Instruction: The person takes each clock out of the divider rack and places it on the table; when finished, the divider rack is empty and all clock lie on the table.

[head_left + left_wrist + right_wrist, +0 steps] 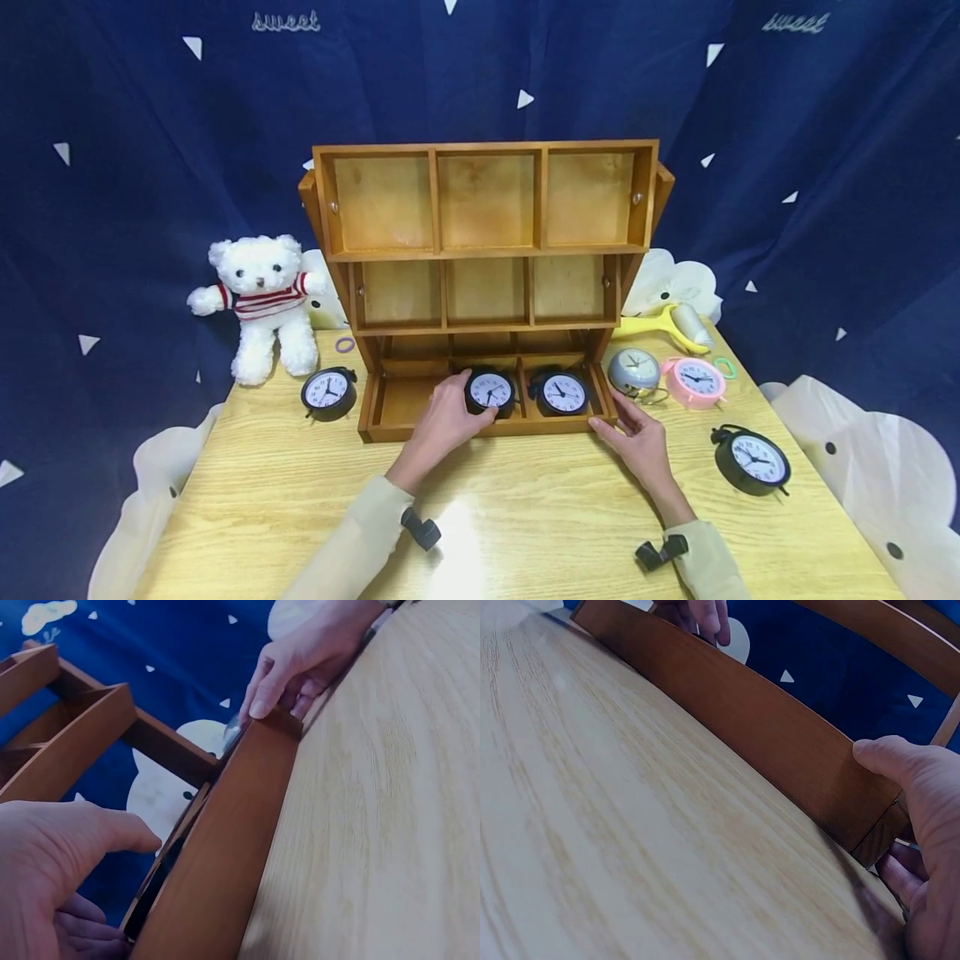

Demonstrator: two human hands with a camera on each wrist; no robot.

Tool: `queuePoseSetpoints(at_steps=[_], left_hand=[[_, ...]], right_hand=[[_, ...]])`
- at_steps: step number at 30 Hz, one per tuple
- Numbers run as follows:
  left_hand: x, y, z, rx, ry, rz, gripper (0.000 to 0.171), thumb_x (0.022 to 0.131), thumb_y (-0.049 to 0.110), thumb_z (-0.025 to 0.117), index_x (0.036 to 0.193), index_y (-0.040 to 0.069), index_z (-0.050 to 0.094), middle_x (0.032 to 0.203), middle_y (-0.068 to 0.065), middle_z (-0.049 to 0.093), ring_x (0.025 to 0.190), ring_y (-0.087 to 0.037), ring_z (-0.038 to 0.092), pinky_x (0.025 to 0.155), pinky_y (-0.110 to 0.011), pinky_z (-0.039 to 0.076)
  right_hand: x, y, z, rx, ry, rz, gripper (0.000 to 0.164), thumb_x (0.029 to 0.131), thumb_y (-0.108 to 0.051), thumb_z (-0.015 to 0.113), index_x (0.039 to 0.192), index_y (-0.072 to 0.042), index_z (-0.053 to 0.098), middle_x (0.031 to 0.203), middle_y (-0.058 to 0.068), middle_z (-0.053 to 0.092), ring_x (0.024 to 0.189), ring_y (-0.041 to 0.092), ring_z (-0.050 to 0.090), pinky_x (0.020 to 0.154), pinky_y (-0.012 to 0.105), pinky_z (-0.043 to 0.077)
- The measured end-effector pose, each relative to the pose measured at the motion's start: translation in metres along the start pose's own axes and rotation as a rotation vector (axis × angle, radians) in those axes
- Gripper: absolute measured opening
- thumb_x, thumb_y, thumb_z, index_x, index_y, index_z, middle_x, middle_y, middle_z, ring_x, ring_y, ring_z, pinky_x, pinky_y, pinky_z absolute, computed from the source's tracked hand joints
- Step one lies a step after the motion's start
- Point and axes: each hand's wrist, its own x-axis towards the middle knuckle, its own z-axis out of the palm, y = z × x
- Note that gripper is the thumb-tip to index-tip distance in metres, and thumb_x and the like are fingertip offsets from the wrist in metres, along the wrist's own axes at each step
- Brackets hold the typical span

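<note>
A wooden tiered organizer box (487, 242) stands on the table with its trays fanned out. My left hand (452, 410) holds a black alarm clock (491, 392) in the middle compartment of the bottom tray, fingers at its top and thumb at its lower edge. Another black alarm clock (563, 393) lies face up in the right compartment. The bottom tray's right front corner is gripped by my right hand (636, 435). In the right wrist view, that thumb (881, 755) presses the front board's top edge, with the other fingers round the side.
Left of the box are a black alarm clock (328, 393), a purple ring (345, 344) and a white teddy bear (264, 304). To the right are a grey clock (634, 367), a pink alarm clock (696, 382), a yellow-handled roller (667, 325) and another black alarm clock (752, 459).
</note>
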Motion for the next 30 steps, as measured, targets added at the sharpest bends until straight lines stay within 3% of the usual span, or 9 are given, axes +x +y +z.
queuePoseSetpoints(at_steps=[10,16,23,30], left_hand=[[0.010,0.008,0.009,0.086,-0.021,-0.021,0.090,0.076,0.036,0.093,0.143,-0.011,0.053,0.129,-0.028,0.063,0.109,-0.039,0.067,0.088,-0.048,0.063],[0.010,0.010,0.011,0.108,-0.031,-0.081,0.096,0.076,0.041,0.094,0.145,-0.009,0.050,0.135,-0.028,0.056,0.115,-0.043,0.064,0.095,-0.052,0.060],[0.009,0.010,0.012,0.137,-0.054,-0.093,0.099,0.078,0.048,0.091,0.145,-0.010,0.050,0.139,-0.027,0.053,0.118,-0.040,0.063,0.099,-0.050,0.059],[0.014,0.014,0.009,0.191,-0.065,-0.056,0.087,0.075,0.051,0.092,0.125,-0.013,0.061,0.123,-0.023,0.055,0.103,-0.031,0.060,0.091,-0.042,0.061]], right_hand=[[-0.002,0.000,0.000,-0.011,0.006,-0.027,0.062,0.085,-0.001,0.086,0.140,0.009,0.060,0.142,0.029,0.059,0.128,0.043,0.056,0.097,0.020,0.052],[-0.001,0.000,0.001,-0.002,0.005,-0.020,0.062,0.084,-0.001,0.086,0.140,0.010,0.060,0.143,0.029,0.058,0.129,0.044,0.055,0.098,0.020,0.052],[-0.002,0.000,0.001,-0.013,0.006,-0.017,0.062,0.084,-0.001,0.086,0.139,0.009,0.060,0.143,0.027,0.059,0.129,0.038,0.056,0.099,0.020,0.052],[0.000,0.005,0.001,-0.003,0.007,-0.053,0.062,0.084,0.000,0.086,0.139,0.011,0.060,0.142,0.029,0.059,0.127,0.044,0.056,0.096,0.018,0.052]])
